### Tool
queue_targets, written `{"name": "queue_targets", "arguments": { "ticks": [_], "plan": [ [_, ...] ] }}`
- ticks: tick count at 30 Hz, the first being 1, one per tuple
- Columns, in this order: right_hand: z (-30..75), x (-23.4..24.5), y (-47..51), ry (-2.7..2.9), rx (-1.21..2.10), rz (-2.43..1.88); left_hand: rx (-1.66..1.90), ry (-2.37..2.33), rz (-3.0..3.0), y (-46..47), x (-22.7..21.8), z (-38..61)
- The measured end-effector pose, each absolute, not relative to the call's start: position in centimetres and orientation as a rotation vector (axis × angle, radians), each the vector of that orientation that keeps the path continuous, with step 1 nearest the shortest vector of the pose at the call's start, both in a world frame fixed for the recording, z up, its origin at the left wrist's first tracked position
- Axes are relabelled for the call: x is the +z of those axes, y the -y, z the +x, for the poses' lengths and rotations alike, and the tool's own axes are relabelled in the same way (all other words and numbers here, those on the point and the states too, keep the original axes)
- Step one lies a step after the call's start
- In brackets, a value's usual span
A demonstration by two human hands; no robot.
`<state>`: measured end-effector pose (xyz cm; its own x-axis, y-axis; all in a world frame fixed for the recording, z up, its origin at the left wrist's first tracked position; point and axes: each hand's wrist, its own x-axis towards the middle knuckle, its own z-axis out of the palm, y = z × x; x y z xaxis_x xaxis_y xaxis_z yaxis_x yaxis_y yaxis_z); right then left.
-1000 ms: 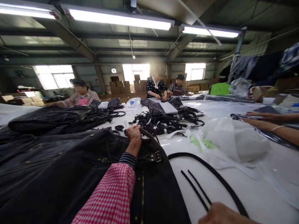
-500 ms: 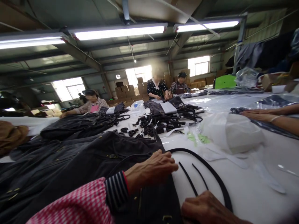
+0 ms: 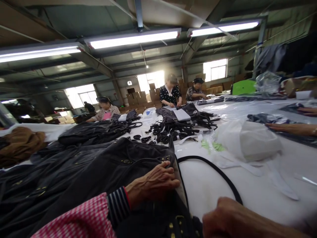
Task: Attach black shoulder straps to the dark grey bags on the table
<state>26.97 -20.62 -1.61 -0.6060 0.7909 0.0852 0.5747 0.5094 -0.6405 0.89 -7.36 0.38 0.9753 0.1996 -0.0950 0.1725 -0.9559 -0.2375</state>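
A black fabric bag point(image 3: 104, 188) with brass-coloured fittings lies in front of me, on other dark fabric. Its right edge is lifted a little, showing a pale inside. My left hand point(image 3: 155, 180) lies across it, fingers curled over that edge. At the lower right, my right hand point(image 3: 223, 218) is closed into a fist beside the bag's lower edge. It is blurred, and whatever it grips is hidden. A long black strap point(image 3: 218, 172) arcs over the white table point(image 3: 203, 185) between the bag and my right forearm.
Bundled black straps point(image 3: 160, 134) and stacked dark bags point(image 3: 173, 115) lie further back. A white bag point(image 3: 250, 140) stands at right. A co-worker's hands point(image 3: 292, 129) press on plastic-wrapped goods at the far right. Several people work across the table. Brown cloth point(image 3: 22, 145) lies at left.
My left hand has moved slightly left, its fingers now curled over the bag's lifted edge. The right hand has shifted slightly right, and the two thin black strips near it no longer show.
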Motion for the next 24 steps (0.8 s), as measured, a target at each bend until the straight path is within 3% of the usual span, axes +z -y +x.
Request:
{"name": "queue_targets", "arguments": {
  "ticks": [4, 12, 18, 24],
  "plan": [
    [24.5, -1.3, 14.5, 2.156, 0.686, -1.281, 0.21, 0.241, -2.956, 8.5, 1.0, 1.3],
    [20.4, -8.4, 9.0, 2.457, 0.11, -1.19, 0.337, 0.414, -2.924, 7.4, 3.1, -1.3],
    [20.9, -8.6, 9.1, 2.439, 0.158, -1.204, 0.483, 0.985, -3.076, 7.0, 8.1, -5.5],
    [20.5, -6.4, 7.1, 2.508, 0.203, -1.213, 0.091, 0.897, -3.12, 7.4, 5.0, -5.5]
  ]
}}
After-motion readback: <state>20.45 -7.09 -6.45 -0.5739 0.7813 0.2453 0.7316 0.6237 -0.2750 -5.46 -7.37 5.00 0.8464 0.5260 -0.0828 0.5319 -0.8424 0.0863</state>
